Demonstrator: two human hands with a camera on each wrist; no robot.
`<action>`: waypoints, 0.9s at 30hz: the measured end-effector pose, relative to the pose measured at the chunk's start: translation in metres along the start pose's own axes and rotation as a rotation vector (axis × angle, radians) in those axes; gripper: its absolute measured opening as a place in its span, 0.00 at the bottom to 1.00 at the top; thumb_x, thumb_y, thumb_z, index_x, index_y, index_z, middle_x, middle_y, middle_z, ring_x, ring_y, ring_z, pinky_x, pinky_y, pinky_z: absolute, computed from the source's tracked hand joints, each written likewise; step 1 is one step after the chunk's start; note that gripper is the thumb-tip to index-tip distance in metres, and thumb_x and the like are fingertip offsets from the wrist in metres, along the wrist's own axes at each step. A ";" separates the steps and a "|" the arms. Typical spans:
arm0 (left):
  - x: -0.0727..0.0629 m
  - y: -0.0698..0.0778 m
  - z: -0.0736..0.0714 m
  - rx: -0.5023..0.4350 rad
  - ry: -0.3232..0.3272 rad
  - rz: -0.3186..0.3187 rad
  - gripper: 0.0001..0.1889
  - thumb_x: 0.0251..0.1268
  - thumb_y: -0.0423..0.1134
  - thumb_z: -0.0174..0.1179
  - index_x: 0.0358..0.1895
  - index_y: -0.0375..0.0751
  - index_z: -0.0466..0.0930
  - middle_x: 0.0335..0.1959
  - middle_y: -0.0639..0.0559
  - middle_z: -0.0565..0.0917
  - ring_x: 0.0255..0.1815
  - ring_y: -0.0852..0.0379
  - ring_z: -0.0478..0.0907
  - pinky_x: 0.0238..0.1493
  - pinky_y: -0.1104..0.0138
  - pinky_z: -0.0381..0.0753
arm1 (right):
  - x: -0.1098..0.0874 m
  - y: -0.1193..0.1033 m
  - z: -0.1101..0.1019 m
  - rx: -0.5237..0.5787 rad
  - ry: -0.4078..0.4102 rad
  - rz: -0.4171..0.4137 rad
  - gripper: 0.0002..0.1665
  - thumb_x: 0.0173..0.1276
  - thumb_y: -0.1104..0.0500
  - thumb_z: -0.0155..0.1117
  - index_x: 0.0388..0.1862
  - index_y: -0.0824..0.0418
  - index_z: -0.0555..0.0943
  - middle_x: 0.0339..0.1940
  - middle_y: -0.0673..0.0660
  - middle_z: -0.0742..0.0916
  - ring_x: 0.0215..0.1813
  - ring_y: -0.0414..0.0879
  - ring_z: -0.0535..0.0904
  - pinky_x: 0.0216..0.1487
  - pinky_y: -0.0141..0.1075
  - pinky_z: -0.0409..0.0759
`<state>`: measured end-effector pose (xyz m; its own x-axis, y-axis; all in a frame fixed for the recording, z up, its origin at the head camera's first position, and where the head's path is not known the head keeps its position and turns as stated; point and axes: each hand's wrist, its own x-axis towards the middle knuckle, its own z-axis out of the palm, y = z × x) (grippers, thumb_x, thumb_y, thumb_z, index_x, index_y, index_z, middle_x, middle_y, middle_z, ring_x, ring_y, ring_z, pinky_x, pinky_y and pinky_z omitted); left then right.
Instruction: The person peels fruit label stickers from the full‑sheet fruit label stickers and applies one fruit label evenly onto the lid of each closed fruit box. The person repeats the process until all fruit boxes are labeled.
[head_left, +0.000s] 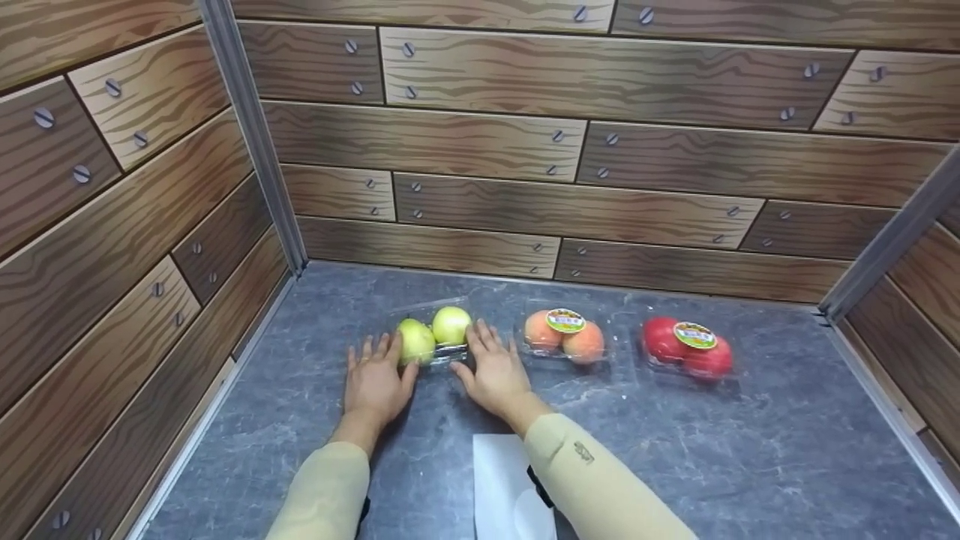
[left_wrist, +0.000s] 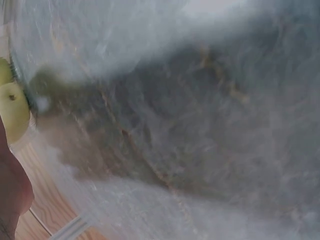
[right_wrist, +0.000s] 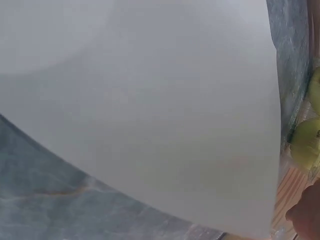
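Two yellow-green apples [head_left: 452, 325] sit in a clear plastic clamshell box [head_left: 450, 354] on the grey marbled table. My left hand [head_left: 377, 382] lies at the box's left side, fingers stretched out and pointing away from me. On the right side my right hand [head_left: 496, 373] rests with its fingers straight, touching or very near the box. Neither hand curls round anything. The left wrist view catches the apples [left_wrist: 14, 112] and part of the left hand at its left edge. The right wrist view has the apples [right_wrist: 306, 142] at its right edge.
To the right stand a clear box of peaches [head_left: 583, 343] and a clear box of red fruit [head_left: 709, 358], each with an oval label. A white sheet [head_left: 499, 480] lies near the front, partly under the right forearm. Wood-patterned walls [head_left: 480, 142] enclose the table.
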<state>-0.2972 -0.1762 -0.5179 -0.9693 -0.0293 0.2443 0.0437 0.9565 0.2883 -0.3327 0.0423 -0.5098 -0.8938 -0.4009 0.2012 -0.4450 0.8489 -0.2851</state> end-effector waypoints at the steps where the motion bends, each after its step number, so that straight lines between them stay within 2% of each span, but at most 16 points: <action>1: -0.002 0.000 0.000 -0.005 0.002 -0.002 0.35 0.81 0.59 0.51 0.81 0.41 0.67 0.77 0.37 0.72 0.80 0.32 0.63 0.81 0.36 0.51 | -0.002 -0.001 0.000 0.008 0.002 -0.001 0.45 0.82 0.38 0.56 0.84 0.64 0.63 0.84 0.67 0.65 0.83 0.65 0.61 0.80 0.67 0.54; 8: -0.014 0.004 0.001 -0.021 0.030 -0.005 0.35 0.81 0.59 0.52 0.80 0.41 0.69 0.76 0.36 0.73 0.80 0.31 0.63 0.81 0.36 0.51 | -0.014 -0.003 0.000 0.021 0.020 0.012 0.44 0.82 0.38 0.55 0.84 0.63 0.64 0.84 0.66 0.65 0.83 0.65 0.60 0.79 0.68 0.57; 15: -0.025 0.010 0.002 -0.028 0.033 -0.014 0.35 0.80 0.59 0.53 0.80 0.41 0.70 0.76 0.36 0.73 0.80 0.31 0.64 0.81 0.36 0.53 | -0.028 -0.001 0.000 0.063 0.064 0.000 0.41 0.80 0.42 0.61 0.81 0.65 0.68 0.81 0.69 0.70 0.80 0.68 0.66 0.78 0.70 0.58; 21: -0.035 0.013 0.002 -0.028 0.044 -0.001 0.34 0.80 0.59 0.54 0.79 0.40 0.70 0.75 0.36 0.74 0.79 0.31 0.65 0.81 0.36 0.53 | -0.037 -0.001 0.000 0.032 0.070 -0.006 0.41 0.80 0.41 0.59 0.81 0.64 0.69 0.80 0.70 0.71 0.80 0.67 0.66 0.78 0.69 0.58; 27: -0.043 0.017 0.002 -0.036 0.063 0.012 0.34 0.80 0.58 0.55 0.78 0.40 0.72 0.74 0.36 0.76 0.78 0.31 0.66 0.80 0.36 0.56 | -0.048 0.001 0.000 0.061 0.086 0.001 0.39 0.81 0.42 0.58 0.80 0.64 0.70 0.79 0.70 0.72 0.80 0.68 0.66 0.79 0.69 0.56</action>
<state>-0.2554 -0.1581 -0.5251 -0.9514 -0.0368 0.3056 0.0656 0.9458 0.3180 -0.2904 0.0621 -0.5192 -0.8871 -0.3670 0.2801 -0.4493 0.8255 -0.3416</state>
